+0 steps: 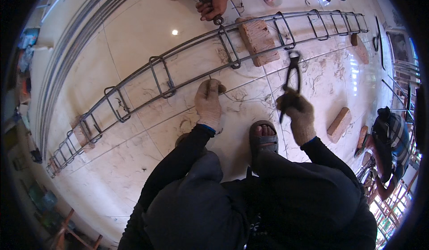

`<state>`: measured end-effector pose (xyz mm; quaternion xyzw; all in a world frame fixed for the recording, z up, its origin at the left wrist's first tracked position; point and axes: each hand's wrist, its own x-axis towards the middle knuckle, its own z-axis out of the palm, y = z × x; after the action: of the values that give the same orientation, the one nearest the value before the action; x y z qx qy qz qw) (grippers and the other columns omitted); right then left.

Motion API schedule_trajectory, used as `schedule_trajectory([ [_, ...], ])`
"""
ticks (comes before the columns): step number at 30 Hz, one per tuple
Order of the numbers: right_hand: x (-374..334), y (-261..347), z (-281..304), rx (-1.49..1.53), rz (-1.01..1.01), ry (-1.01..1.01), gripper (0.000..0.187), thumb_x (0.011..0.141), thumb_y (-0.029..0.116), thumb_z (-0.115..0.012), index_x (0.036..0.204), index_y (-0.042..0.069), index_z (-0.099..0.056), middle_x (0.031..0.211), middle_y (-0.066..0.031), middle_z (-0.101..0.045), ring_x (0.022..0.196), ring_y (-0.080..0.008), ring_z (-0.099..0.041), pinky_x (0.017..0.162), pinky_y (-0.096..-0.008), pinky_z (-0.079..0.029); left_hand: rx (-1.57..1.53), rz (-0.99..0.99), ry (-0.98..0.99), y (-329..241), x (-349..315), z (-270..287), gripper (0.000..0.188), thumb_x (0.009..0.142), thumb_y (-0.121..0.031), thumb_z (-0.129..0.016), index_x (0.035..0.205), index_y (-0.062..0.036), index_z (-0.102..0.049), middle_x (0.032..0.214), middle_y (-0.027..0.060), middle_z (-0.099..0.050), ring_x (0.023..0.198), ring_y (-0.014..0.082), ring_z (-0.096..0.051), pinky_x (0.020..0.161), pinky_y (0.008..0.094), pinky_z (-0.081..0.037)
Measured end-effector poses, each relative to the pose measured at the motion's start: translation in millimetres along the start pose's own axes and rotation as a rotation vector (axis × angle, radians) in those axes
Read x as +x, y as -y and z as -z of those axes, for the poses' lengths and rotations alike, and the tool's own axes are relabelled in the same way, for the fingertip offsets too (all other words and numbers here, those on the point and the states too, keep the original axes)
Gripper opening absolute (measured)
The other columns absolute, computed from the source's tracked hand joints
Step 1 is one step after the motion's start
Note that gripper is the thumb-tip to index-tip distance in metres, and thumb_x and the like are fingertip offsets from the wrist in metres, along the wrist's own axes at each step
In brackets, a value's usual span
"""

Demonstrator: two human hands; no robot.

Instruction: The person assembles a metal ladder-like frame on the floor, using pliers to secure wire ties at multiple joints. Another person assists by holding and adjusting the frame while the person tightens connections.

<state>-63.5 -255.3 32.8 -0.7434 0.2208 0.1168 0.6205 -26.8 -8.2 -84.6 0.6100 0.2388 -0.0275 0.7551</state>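
A long rebar cage (196,77) of thin bars with square stirrups runs across the floor, propped on bricks. My left hand (208,105), in a pale knit glove, is closed in a pinch just on the near side of the cage. Thin tie wire (250,100) trails from its fingers to the right. My right hand (297,116), gloved with dark fingertips, grips black-handled pincers (292,73), their jaws pointing up toward the cage's near bar. A co-worker's hand (213,5) holds another pair of pincers (218,20) at a stirrup on the far bar.
One brick (258,40) supports the cage at the middle; another (339,125) lies loose at right. Long bars (76,44) curve along the left. Wire scraps litter the tiles. Another person (389,147) crouches at far right. My sandalled foot (263,138) is close below.
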Motion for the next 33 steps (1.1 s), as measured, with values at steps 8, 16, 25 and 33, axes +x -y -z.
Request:
schedule_trajectory([
  [8,60.7,-87.1,69.3,-0.21,-0.128,-0.534,0.046,0.091,-0.005,-0.05,0.136,-0.003,-0.061,0.104,-0.0153,-0.072,0.093,-0.0257,-0.071,0.085,-0.034,-0.057,-0.105,0.004,0.097,4.8,0.3,23.5,0.03,0.113,-0.027,-0.056,0.104,0.001,-0.063,0.083,0.0022,-0.059,0.074,0.0126,-0.057,0.072,0.0304,-0.052],
  [16,69.1,-90.7,61.2,-0.938,0.063,-0.75,0.037,0.099,0.009,-0.06,0.135,0.0,-0.065,0.133,-0.0226,-0.068,0.123,-0.0363,-0.065,0.105,-0.0401,-0.051,0.046,-0.041,0.089,-9.1,-19.2,32.0,0.028,0.114,-0.026,-0.051,0.106,-0.0009,-0.061,0.087,0.0024,-0.057,0.078,0.0141,-0.054,0.08,0.0347,-0.054],
  [25,11.3,82.2,-58.7,-0.514,1.186,0.557,0.037,0.083,0.02,-0.082,0.115,0.005,-0.071,0.117,-0.0152,-0.071,0.116,-0.0385,-0.067,0.105,-0.0531,-0.053,-0.115,0.125,-0.238,-48.0,-26.2,30.7,0.024,0.112,-0.027,-0.056,0.103,-0.0056,-0.062,0.085,0.0018,-0.06,0.08,0.0143,-0.061,0.075,0.0322,-0.056],
  [33,24.3,12.0,-87.9,-0.694,0.618,0.714,0.021,0.092,0.014,-0.07,0.113,0.01,-0.073,0.103,-0.015,-0.074,0.098,-0.0365,-0.071,0.084,-0.0472,-0.057,-1.038,0.39,-0.007,-105.4,-41.5,86.6,0.022,0.113,-0.024,-0.05,0.1,-0.0084,-0.058,0.085,0.0013,-0.056,0.083,0.0192,-0.056,0.092,0.0397,-0.052],
])
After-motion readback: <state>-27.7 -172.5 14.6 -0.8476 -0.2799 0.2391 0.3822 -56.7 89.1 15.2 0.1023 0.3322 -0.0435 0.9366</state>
